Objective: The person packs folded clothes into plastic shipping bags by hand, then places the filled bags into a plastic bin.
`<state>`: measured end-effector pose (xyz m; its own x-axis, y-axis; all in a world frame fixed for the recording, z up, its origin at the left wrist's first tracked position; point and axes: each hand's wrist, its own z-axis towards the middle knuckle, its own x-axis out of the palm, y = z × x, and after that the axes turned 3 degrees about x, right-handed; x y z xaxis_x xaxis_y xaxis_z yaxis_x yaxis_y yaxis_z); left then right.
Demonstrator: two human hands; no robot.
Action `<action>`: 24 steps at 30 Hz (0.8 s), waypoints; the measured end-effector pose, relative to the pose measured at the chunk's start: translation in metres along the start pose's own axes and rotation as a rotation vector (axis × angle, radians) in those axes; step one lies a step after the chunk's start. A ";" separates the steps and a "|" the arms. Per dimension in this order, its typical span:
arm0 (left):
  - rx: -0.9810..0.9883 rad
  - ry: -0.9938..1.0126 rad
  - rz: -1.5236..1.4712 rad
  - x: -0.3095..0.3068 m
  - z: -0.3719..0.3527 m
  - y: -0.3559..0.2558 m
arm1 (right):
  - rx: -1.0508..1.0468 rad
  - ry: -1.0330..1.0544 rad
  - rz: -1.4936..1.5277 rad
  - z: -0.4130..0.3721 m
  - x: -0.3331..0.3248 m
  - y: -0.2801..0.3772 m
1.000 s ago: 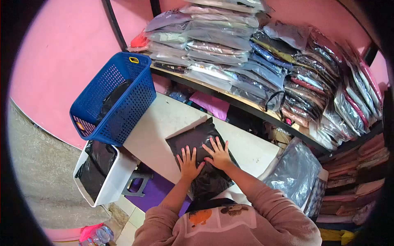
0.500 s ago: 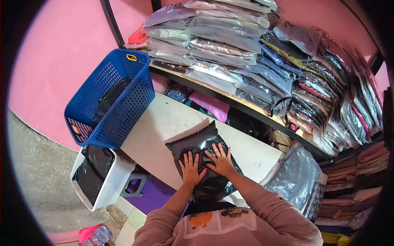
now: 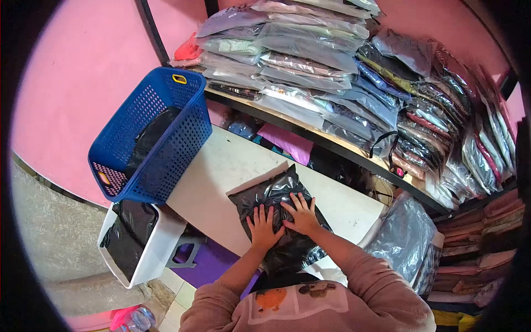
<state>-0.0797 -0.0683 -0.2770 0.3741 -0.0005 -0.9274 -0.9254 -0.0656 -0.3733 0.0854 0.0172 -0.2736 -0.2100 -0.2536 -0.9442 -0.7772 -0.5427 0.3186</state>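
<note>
A glossy black plastic mailing bag (image 3: pixel 276 191) lies on the white tabletop (image 3: pixel 207 171), its top corners sticking out past my fingers. My left hand (image 3: pixel 264 228) presses flat on the bag's left part, fingers spread. Beside it, my right hand (image 3: pixel 301 214) also lies flat on the bag with its fingers apart. The thumbs are close together near the bag's middle. Neither hand grips the bag. What is inside it is hidden. The bag's lower end reaches the front edge of the table, close to my body.
A blue basket (image 3: pixel 191 119) with a black bag in it stands at the table's left end. Below it is a white bin (image 3: pixel 149 249) holding black plastic. Stacked clothes in clear bags (image 3: pixel 310 50) fill the shelf behind. Clear plastic (image 3: pixel 401 232) lies at the right.
Both hands stay flat on the bag and have shifted slightly. The bag's surface looks more creased at the top. The whole view has moved a little.
</note>
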 end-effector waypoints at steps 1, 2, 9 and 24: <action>-0.021 0.043 -0.040 -0.008 0.006 -0.001 | -0.012 -0.084 0.037 0.008 0.003 0.001; 0.000 -0.025 -0.109 -0.005 0.015 0.006 | -0.024 -0.165 0.073 0.016 0.008 0.002; 0.050 -0.222 0.058 0.008 0.043 0.055 | -0.132 -0.188 -0.006 0.059 0.010 0.017; 0.007 -0.135 -0.051 0.007 0.052 0.061 | -0.031 -0.098 0.047 0.073 0.017 0.000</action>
<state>-0.1361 -0.0207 -0.3078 0.4095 0.1368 -0.9020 -0.9060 -0.0551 -0.4197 0.0386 0.0716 -0.2957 -0.3038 -0.2004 -0.9314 -0.7468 -0.5570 0.3634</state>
